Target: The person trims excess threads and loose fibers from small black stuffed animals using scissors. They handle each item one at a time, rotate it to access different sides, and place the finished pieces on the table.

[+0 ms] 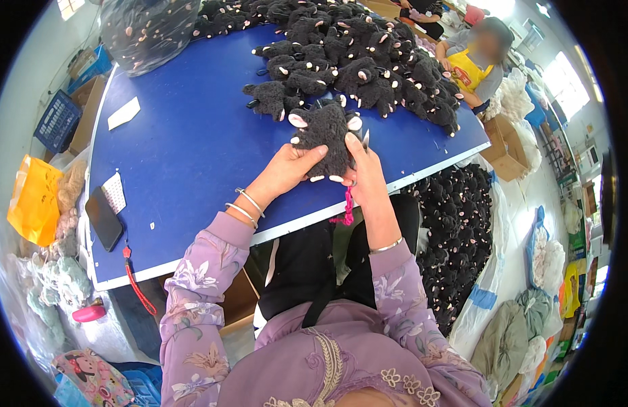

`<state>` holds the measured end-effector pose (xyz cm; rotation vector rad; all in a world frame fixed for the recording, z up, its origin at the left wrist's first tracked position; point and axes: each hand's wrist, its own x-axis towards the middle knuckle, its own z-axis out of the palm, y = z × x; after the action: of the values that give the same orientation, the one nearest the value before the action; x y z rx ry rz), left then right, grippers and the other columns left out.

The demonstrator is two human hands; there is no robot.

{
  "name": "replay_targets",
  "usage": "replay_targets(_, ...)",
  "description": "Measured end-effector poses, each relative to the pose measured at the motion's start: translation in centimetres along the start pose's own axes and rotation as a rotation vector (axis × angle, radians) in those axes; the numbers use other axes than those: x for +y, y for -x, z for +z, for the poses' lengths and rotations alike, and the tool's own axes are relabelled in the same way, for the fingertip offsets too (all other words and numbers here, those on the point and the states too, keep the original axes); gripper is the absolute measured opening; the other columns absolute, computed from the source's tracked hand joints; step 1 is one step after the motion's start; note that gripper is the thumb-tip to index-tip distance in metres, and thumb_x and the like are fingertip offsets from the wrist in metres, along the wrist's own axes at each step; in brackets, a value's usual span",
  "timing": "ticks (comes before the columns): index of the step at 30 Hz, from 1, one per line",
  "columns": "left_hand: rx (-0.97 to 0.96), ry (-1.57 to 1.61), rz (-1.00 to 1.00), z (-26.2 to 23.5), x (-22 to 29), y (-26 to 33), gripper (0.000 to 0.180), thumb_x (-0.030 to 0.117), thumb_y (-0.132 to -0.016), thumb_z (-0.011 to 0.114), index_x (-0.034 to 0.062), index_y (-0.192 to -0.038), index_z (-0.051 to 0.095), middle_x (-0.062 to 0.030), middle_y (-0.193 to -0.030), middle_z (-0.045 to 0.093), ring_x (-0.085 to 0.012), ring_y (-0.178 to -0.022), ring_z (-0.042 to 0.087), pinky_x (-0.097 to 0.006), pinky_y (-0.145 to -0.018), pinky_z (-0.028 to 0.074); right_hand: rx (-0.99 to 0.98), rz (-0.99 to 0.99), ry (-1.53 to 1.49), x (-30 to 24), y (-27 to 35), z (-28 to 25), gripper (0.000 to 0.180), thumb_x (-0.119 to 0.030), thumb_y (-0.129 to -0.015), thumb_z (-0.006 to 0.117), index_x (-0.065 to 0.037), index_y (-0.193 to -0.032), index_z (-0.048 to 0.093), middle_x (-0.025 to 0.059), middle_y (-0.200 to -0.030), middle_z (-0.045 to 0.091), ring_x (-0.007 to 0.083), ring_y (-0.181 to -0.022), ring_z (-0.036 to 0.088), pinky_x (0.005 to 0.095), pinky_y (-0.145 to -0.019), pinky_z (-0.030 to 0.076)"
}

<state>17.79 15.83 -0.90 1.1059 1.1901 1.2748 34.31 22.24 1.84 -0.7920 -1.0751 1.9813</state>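
A black fluffy plush toy (322, 139) with pinkish-white ears and pale feet is held upright at the near side of the blue table (192, 149). My left hand (293, 166) grips its left side, thumb across the front. On the other side, my right hand (365, 169) pinches the toy between thumb and fingers. Pointed metal blades (366, 138) of what look like small scissors stick up beside my right thumb; their handle is hidden in that hand. A bright pink cord (348, 207) dangles below the same hand.
A heap of black plush toys (368, 68) covers the table's far side, and many more fill a large bag (456, 230) at my right. A phone (104, 218) with a red strap lies at the left edge, near a white card (123, 113). A co-worker (473, 61) sits far right.
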Motion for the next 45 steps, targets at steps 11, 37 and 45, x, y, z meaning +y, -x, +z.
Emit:
replay_targets(11, 0.116, -0.409, 0.197, 0.7, 0.4, 0.7, 0.044, 0.040, -0.091, 0.053, -0.0009, -0.078, 0.064, -0.0068, -0.061, 0.059, -0.0132, -0.054, 0.054, -0.028, -0.053, 0.043, 0.209, -0.306, -0.169, -0.1, -2.2, -0.2, 0.023, -0.006, -0.087, 0.063, 0.006, -0.106, 0.060, 0.0129, -0.097, 0.066, 0.0210, -0.081, 0.067, 0.0327, -0.071, 0.056)
replay_targets(37, 0.312, -1.061, 0.323, 2.3, 1.4, 1.5, 0.048, 0.045, -0.082, 0.056, 0.0038, -0.060, 0.064, -0.0157, -0.059, 0.063, -0.0327, -0.055, 0.063, -0.042, -0.053, 0.051, 0.219, -0.347, -0.121, 1.4, -2.2, 1.0, 0.024, -0.002, -0.089, 0.058, 0.005, -0.111, 0.053, 0.0118, -0.101, 0.062, 0.0185, -0.081, 0.065, 0.0308, -0.066, 0.058)
replay_targets(45, 0.262, -0.967, 0.316, 1.9, 0.5, 1.1, 0.047, 0.037, -0.090, 0.049, 0.0016, -0.061, 0.062, -0.0142, -0.057, 0.060, -0.0311, -0.055, 0.062, -0.041, -0.054, 0.048, 0.223, -0.356, -0.061, 1.7, -2.3, 0.7, 0.024, -0.004, -0.089, 0.058, 0.004, -0.112, 0.053, 0.0112, -0.101, 0.062, 0.0170, -0.080, 0.065, 0.0300, -0.062, 0.057)
